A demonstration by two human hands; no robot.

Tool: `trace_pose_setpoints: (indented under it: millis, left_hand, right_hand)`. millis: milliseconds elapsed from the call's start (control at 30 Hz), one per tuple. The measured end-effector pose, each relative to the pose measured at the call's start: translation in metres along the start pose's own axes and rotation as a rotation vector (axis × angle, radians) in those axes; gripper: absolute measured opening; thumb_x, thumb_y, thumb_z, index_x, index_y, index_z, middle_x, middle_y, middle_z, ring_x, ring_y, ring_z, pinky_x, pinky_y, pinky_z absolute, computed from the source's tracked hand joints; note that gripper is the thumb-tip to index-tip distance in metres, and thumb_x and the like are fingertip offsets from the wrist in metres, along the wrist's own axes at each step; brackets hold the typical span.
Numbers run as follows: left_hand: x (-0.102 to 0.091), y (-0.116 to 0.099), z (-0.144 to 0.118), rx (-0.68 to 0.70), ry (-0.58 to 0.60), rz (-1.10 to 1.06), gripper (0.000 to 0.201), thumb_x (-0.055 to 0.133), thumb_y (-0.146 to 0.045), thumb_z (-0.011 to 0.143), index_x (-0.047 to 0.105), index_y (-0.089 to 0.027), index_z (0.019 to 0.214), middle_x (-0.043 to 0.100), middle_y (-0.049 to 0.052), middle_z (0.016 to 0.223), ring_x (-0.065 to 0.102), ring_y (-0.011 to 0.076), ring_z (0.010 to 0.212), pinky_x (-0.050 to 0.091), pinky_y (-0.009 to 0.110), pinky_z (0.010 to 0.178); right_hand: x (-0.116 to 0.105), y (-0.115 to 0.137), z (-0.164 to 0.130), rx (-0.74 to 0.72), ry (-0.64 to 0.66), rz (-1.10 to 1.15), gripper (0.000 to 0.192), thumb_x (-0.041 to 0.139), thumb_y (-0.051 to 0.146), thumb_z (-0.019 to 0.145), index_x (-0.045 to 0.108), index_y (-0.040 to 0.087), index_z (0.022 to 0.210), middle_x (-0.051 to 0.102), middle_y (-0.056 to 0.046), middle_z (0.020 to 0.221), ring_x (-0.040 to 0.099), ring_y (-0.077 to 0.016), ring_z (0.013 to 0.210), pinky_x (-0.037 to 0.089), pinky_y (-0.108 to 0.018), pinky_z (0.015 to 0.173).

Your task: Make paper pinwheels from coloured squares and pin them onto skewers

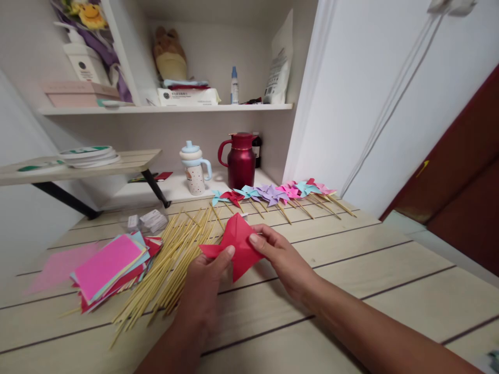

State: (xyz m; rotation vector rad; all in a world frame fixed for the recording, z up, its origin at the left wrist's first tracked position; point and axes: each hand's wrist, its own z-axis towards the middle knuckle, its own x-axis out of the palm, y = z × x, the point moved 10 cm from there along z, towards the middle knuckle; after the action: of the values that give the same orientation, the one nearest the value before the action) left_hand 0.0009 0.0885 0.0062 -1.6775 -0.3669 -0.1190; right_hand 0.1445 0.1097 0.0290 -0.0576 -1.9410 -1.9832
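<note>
- A red folded paper (238,244) was held just above the pale plank table (370,270), near its middle, with pointed flaps sticking up and out like a half-made pinwheel.
- The left hand (206,283) pinched the paper's lower left flap, thumb on top; the right hand (278,257) gripped its right side, thumb pressed on the face.
- Both sets of fingers were closed on the paper; the fingers behind the sheet were hidden, so their exact hold could not be made out.
- The paper looked matte and crisply creased, all flat triangles and sharp tips.
- Left of the hands lay a loose heap of thin bamboo sticks (171,259), smooth and straw-coloured, fanned across the boards.
- Beside them sat a stack of coloured paper squares (109,267), pink on top, its left edge blurred.
- Along the table's far edge ran a row of finished pinwheels (273,195) on sticks, in blue, red, purple and pink.
- Behind stood a glossy dark-red jug (240,161) and a lidded cup (194,169).
</note>
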Motion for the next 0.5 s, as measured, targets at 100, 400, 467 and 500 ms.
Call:
trace_pose_setpoints:
  millis: [100,400,467,500]
  left_hand:
    - [-0.017,0.008,0.007,-0.02,-0.11,-0.101,0.024,0.081,-0.033,0.066,0.072,-0.014,0.076,0.073,0.002,0.072,0.061,0.0112,0.063,0.049,0.023,0.065]
    - [-0.03,0.012,0.007,-0.071,-0.235,-0.299,0.017,0.081,-0.021,0.065,0.066,-0.013,0.065,0.065,0.001,0.059,0.054,0.0082,0.052,0.044,0.02,0.055]
    - [-0.028,0.013,0.006,-0.084,-0.22,-0.332,0.017,0.082,-0.02,0.063,0.067,-0.013,0.066,0.065,0.0,0.06,0.055,0.0081,0.053,0.045,0.02,0.056]
    - [-0.026,0.014,0.006,-0.09,-0.204,-0.345,0.017,0.082,-0.02,0.063,0.067,-0.013,0.067,0.065,0.0,0.061,0.055,0.0082,0.054,0.045,0.02,0.057]
  right_hand:
    - [-0.007,0.008,0.0,-0.094,-0.045,-0.142,0.04,0.061,0.047,0.088,0.055,0.026,0.122,0.068,0.0,0.088,0.063,-0.0186,0.088,0.046,-0.033,0.086]
    - [0.015,0.032,-0.014,-0.517,0.032,-0.737,0.057,0.055,0.013,0.086,0.046,0.036,0.138,0.05,-0.006,0.115,0.054,-0.0201,0.097,0.045,-0.042,0.094]
    - [0.017,0.034,-0.015,-0.543,0.016,-0.797,0.056,0.053,0.011,0.087,0.049,0.035,0.137,0.049,-0.005,0.105,0.053,-0.0191,0.09,0.048,-0.039,0.087]
    - [0.018,0.035,-0.016,-0.549,0.01,-0.815,0.055,0.054,0.011,0.087,0.051,0.035,0.136,0.048,-0.005,0.101,0.053,-0.0188,0.087,0.05,-0.037,0.083]
